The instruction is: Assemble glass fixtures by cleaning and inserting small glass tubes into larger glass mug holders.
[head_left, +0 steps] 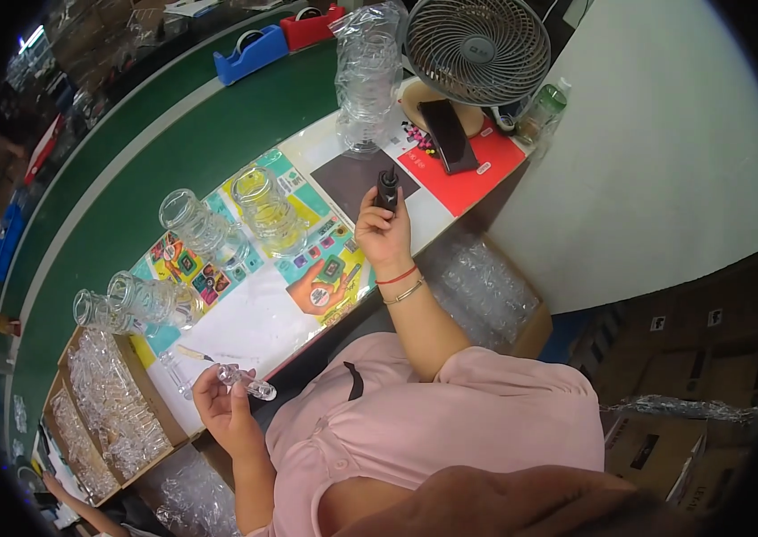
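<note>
Glassware point(261, 389) in left hand point(223, 403)

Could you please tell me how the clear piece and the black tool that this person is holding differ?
The clear piece is see-through and shiny, while the black tool is dark and opaque. The clear piece lies slanted sideways in the left hand, whereas the black tool points its narrow tip toward the fan from the right hand. Both are small enough for one hand.

Black tool point(387, 191); clear piece point(258, 387), perhaps glass
</note>
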Demonstrator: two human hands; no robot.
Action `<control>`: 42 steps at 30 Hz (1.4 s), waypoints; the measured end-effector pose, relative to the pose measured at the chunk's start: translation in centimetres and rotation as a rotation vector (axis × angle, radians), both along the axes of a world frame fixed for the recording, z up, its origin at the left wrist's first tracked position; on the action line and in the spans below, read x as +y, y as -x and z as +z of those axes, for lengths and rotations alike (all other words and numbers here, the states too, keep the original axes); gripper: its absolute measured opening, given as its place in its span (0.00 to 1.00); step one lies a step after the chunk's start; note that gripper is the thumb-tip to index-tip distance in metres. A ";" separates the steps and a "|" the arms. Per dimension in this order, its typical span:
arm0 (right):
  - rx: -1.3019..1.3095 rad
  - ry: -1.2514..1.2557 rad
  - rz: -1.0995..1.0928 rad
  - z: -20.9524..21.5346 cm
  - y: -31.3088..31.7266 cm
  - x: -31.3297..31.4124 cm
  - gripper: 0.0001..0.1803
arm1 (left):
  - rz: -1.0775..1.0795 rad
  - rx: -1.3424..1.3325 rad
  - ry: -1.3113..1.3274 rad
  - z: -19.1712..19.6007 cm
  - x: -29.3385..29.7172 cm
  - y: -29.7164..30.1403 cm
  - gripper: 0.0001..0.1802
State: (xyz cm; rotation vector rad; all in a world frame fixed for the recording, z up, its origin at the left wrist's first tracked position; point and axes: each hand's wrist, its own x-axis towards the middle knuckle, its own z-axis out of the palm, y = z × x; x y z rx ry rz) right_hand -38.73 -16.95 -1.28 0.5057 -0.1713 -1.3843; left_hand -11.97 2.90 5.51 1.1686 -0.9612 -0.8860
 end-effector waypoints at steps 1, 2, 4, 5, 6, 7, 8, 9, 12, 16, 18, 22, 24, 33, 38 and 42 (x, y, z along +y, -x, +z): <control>-0.035 0.003 -0.009 0.1 0.2 0.0 0.21 | -0.006 -0.004 -0.002 0.1 -0.1 0.2 0.18; -0.038 0.001 -0.016 0.2 0.4 0.1 0.21 | -0.011 0.005 -0.014 0.1 -0.1 0.3 0.18; -0.036 0.033 -0.031 0.2 0.6 0.4 0.22 | -0.023 0.013 -0.031 0.1 -0.3 0.6 0.18; -0.037 0.030 -0.041 0.3 0.8 0.5 0.22 | -0.027 0.009 -0.024 0.0 -0.5 0.6 0.18; -0.044 0.041 -0.031 0.5 1.0 0.6 0.23 | -0.031 0.007 -0.018 0.0 -0.6 0.7 0.18; -0.052 0.052 -0.020 0.6 1.0 0.7 0.24 | -0.040 0.006 -0.021 0.1 -0.8 0.9 0.18; -0.045 0.053 -0.018 0.8 1.0 0.9 0.28 | -0.023 0.019 -0.030 0.2 -1.0 1.0 0.18; -0.044 0.051 -0.029 1.0 1.2 1.2 0.28 | -0.008 0.032 -0.039 0.3 -1.2 1.2 0.18; -0.027 0.025 -0.020 2.3 0.8 2.2 0.31 | -0.034 0.106 -0.096 0.6 -1.6 1.4 0.19; 0.165 0.161 -0.003 5.0 -1.3 5.7 0.35 | -0.031 0.328 -0.169 -0.4 -1.3 0.6 0.24; 0.492 0.455 -0.047 5.3 -2.0 7.7 0.35 | -0.145 0.435 -0.249 -0.5 -1.5 0.6 0.27; 1.403 0.929 -0.034 6.3 -5.9 11.5 0.29 | -0.419 0.652 -0.304 -0.4 -1.5 2.1 0.22; 1.562 1.237 0.031 6.2 -7.1 11.5 0.26 | -0.475 0.642 -0.301 -1.1 -1.4 2.3 0.20; 1.267 0.755 0.232 4.7 -9.5 12.3 0.23 | 0.136 -0.210 0.087 -3.1 -3.2 -2.2 0.20; 1.244 0.709 0.304 5.9 -9.2 12.1 0.23 | 0.425 -0.614 -0.095 -3.7 -8.9 -8.4 0.43; 1.272 0.704 0.229 5.3 -9.8 11.8 0.22 | 0.320 -0.362 -0.150 -5.2 -10.8 -8.2 0.49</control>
